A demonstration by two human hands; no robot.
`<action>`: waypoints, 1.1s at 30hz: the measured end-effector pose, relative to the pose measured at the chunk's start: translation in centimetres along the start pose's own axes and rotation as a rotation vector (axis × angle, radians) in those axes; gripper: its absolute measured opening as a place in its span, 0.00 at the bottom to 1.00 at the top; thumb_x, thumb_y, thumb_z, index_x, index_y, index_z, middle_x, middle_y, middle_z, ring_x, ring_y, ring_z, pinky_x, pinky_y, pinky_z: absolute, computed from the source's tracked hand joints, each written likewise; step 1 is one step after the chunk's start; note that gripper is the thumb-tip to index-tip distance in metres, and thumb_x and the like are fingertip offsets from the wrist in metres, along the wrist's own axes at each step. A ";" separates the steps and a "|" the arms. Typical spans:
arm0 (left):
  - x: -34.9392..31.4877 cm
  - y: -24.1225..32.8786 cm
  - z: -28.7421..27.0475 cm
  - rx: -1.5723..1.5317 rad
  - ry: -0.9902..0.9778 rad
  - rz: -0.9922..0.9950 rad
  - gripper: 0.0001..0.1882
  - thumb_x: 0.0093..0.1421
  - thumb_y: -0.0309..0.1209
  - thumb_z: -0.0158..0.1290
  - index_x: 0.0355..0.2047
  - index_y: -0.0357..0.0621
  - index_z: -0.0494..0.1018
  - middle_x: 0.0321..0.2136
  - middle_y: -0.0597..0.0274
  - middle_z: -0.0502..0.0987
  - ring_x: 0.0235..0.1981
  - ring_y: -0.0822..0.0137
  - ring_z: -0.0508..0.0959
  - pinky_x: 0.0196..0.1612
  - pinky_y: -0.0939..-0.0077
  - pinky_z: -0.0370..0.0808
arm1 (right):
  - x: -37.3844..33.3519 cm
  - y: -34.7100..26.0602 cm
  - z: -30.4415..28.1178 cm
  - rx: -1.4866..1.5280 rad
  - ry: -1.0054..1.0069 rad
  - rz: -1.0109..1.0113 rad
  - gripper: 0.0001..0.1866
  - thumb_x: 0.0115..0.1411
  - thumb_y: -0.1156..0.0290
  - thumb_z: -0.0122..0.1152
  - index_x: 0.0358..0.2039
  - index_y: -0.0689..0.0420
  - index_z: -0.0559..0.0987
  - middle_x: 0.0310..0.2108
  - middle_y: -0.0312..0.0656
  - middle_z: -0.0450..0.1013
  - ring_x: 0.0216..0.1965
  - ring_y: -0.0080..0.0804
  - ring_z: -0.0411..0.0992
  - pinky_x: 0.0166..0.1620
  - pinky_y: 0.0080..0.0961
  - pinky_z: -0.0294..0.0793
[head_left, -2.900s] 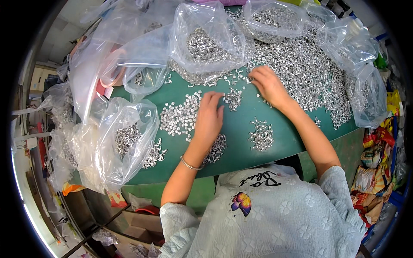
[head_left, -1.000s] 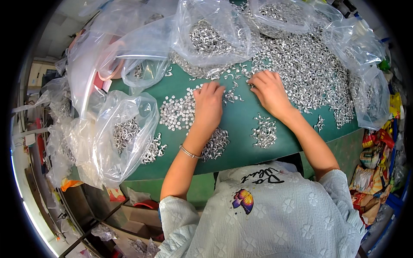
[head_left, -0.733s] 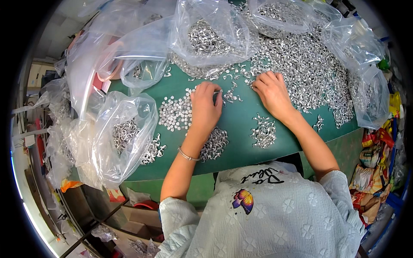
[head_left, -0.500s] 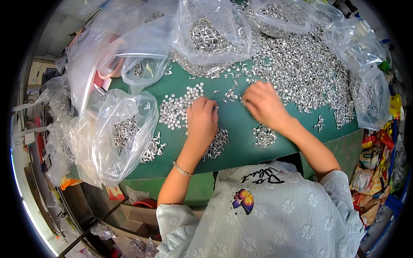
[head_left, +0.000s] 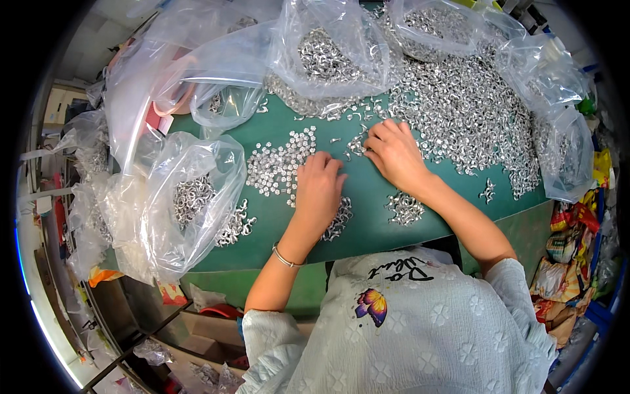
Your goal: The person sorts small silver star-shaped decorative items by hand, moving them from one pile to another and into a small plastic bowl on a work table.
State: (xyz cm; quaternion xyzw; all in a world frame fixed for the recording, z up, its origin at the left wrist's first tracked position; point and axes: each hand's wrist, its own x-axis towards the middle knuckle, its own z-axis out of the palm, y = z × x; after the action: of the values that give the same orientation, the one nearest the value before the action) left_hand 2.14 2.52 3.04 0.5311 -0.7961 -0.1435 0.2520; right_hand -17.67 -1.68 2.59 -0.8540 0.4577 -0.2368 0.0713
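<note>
My left hand (head_left: 319, 182) is closed, its fingers curled down beside a patch of small flower-shaped silvery pieces (head_left: 275, 167). What its fingertips hold, if anything, is hidden. A small heap of curved metal pieces (head_left: 338, 220) lies partly under that hand and wrist. To the right, my right hand (head_left: 397, 157) bends its fingers down at a few loose curved metal pieces (head_left: 357, 141), by the edge of the big pile of them (head_left: 459, 111). Its fingertips are drawn together, and I cannot see what is between them. Nearer me, below its wrist, sits another small heap (head_left: 405, 209).
Clear plastic bags of metal pieces stand at the back (head_left: 328, 62), the left (head_left: 197, 197) and the right (head_left: 564, 151) of the green tabletop (head_left: 374, 233). More curved pieces (head_left: 236, 226) lie by the left bag. Colourful packets (head_left: 558, 269) fill a shelf at far right.
My right hand has moved slightly up and left, onto the loose curved pieces. My left hand has shifted a little right and down, away from the flower-shaped pieces.
</note>
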 end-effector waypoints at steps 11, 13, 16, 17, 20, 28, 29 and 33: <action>-0.4 -1.8 -0.1 -0.098 0.148 -0.042 0.09 0.53 0.23 0.56 0.36 0.41 0.74 0.37 0.59 0.72 0.40 0.57 0.72 0.41 0.62 0.64 | 0.4 -4.0 2.0 0.193 -0.075 -0.147 0.08 0.48 0.72 0.67 0.30 0.57 0.78 0.34 0.37 0.70 0.39 0.36 0.67 0.42 0.32 0.62; -0.4 -1.5 -0.4 -0.144 0.134 -0.019 0.09 0.52 0.22 0.58 0.36 0.40 0.74 0.35 0.59 0.73 0.38 0.56 0.72 0.40 0.63 0.65 | 0.9 -3.5 1.9 0.220 -0.032 -0.088 0.07 0.49 0.72 0.67 0.30 0.56 0.79 0.34 0.36 0.70 0.39 0.36 0.66 0.42 0.32 0.62; -0.7 -1.3 -0.9 -0.058 0.075 0.001 0.12 0.49 0.24 0.61 0.36 0.40 0.75 0.35 0.59 0.73 0.38 0.57 0.73 0.40 0.64 0.65 | 0.9 -1.0 0.5 0.188 0.027 0.002 0.07 0.49 0.72 0.66 0.30 0.55 0.79 0.34 0.35 0.69 0.39 0.36 0.66 0.42 0.32 0.62; -0.8 -1.6 -0.6 -0.009 0.070 -0.003 0.12 0.49 0.24 0.61 0.36 0.40 0.75 0.35 0.60 0.73 0.38 0.58 0.73 0.40 0.64 0.64 | 1.1 -0.4 0.3 0.166 0.009 0.005 0.07 0.50 0.72 0.66 0.30 0.55 0.80 0.34 0.35 0.69 0.39 0.36 0.66 0.42 0.31 0.62; -0.8 -2.0 -0.7 0.064 0.065 -0.027 0.12 0.49 0.24 0.60 0.36 0.40 0.74 0.37 0.60 0.72 0.40 0.58 0.71 0.41 0.63 0.62 | 1.6 -0.4 0.2 0.108 -0.030 -0.023 0.07 0.50 0.73 0.65 0.32 0.54 0.81 0.33 0.35 0.68 0.40 0.35 0.66 0.43 0.32 0.62; -0.9 -1.9 -1.2 0.097 0.083 -0.065 0.14 0.52 0.23 0.57 0.40 0.39 0.73 0.41 0.57 0.70 0.44 0.56 0.69 0.43 0.61 0.62 | 2.4 -1.2 -0.4 -0.217 -0.134 -0.222 0.08 0.48 0.74 0.60 0.31 0.53 0.81 0.34 0.38 0.69 0.44 0.34 0.66 0.48 0.33 0.61; -0.6 -1.8 -0.9 0.087 0.099 -0.060 0.14 0.52 0.23 0.57 0.41 0.39 0.73 0.41 0.58 0.70 0.44 0.56 0.69 0.44 0.61 0.62 | 2.5 -1.4 -0.4 -0.231 -0.146 -0.215 0.09 0.48 0.74 0.59 0.32 0.54 0.81 0.35 0.38 0.69 0.44 0.35 0.66 0.48 0.34 0.61; 1.4 -1.4 -0.3 0.075 0.120 -0.055 0.16 0.52 0.23 0.58 0.43 0.42 0.73 0.40 0.58 0.72 0.43 0.56 0.71 0.43 0.62 0.63 | 2.7 -1.6 -0.6 -0.227 -0.206 -0.201 0.08 0.49 0.75 0.59 0.32 0.55 0.80 0.37 0.38 0.69 0.44 0.34 0.65 0.50 0.34 0.60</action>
State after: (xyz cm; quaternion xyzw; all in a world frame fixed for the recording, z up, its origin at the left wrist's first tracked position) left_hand 2.92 0.69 2.95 0.5695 -0.7695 -0.0886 0.2751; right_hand -15.48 -2.90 4.56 -0.9177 0.3842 -0.1009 -0.0029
